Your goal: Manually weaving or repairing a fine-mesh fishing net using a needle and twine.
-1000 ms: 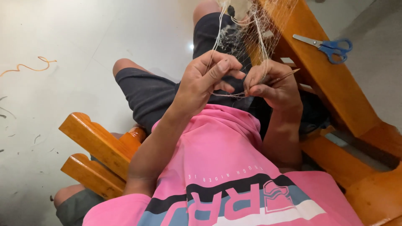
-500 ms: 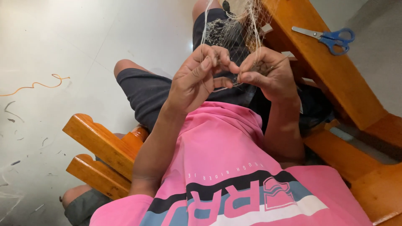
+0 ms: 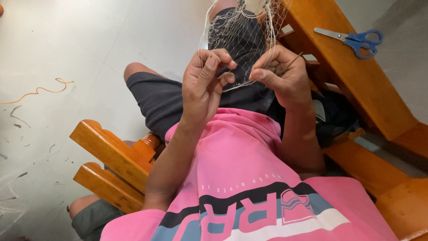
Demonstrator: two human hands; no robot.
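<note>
Left hand: the person's left hand is raised in front of the chest, its grip pinched shut on strands of the fine white mesh fishing net, thumb against the fingertips.
Right hand: the right hand sits just beside the left, its grip closed on a pale line of the same net and on a thin stick-like netting needle that pokes out past the knuckles.
Net: it hangs from above the top edge of the view down to both hands, over the dark grey shorts on the lap; a short stretch of line runs taut between the two hands.
Hidden or cut off: the top of the net is cut by the frame, so I cannot tell what it hangs from. The near end of the needle is buried in the right fist. The palms are turned away. The pink printed shirt fills the lower middle and covers whatever lies under it.
Hard to make out: single meshes blur against the shorts, and the knot being held cannot be read.
Bench: an orange-brown wooden bench arm runs along the right side; blue-handled scissors lie on it near its far end, well apart from the hands.
Chair: orange-brown wooden armrests stand at the lower left, close under the left elbow.
Open room: the pale grey floor lies wide to the left, with an orange scrap of cord and thread clippings on it.
</note>
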